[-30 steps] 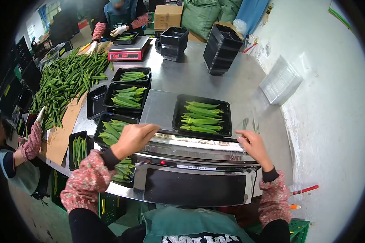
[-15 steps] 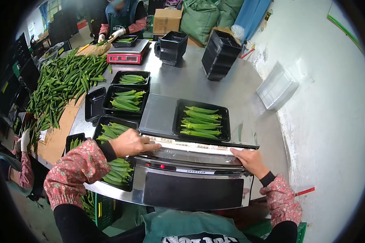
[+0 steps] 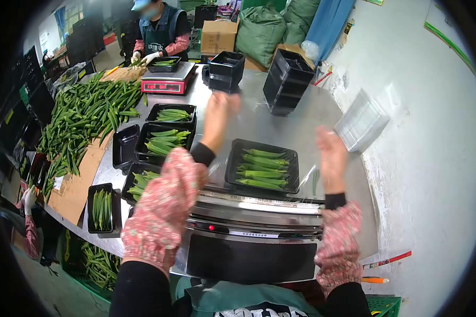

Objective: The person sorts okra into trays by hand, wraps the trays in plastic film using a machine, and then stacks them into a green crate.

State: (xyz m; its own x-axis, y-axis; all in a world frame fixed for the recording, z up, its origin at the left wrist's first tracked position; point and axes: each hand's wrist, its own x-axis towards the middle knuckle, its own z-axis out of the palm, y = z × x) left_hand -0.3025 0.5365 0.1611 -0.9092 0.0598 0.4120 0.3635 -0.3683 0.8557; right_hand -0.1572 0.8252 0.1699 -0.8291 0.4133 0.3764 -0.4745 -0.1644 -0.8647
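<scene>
A black tray [image 3: 231,170] of okra pods [image 3: 263,174] sits on the wrapping machine [image 3: 253,257] in front of me. Clear plastic film [image 3: 212,170] stretches up from the machine over the tray. My left hand [image 3: 221,113] is raised beyond the tray's far left corner, closed on the film and blurred by motion. Beyond the right side, my right hand [image 3: 331,156] is also raised and closed on the film, its fingertips smeared. A printed label strip [image 3: 259,201] runs along the machine just below the tray.
Okra-filled trays [image 3: 166,138] line the left side, near a large okra pile [image 3: 84,111]. Stacked black trays [image 3: 288,79] stand at the back. A red scale [image 3: 166,84] is near a co-worker [image 3: 161,39]. Clear packs [image 3: 362,124] lean against the right wall.
Both hands have moved from the strip at the machine's front edge, forward and up past the tray, drawing film over it. The view has shifted slightly; more of the left trays shows.
</scene>
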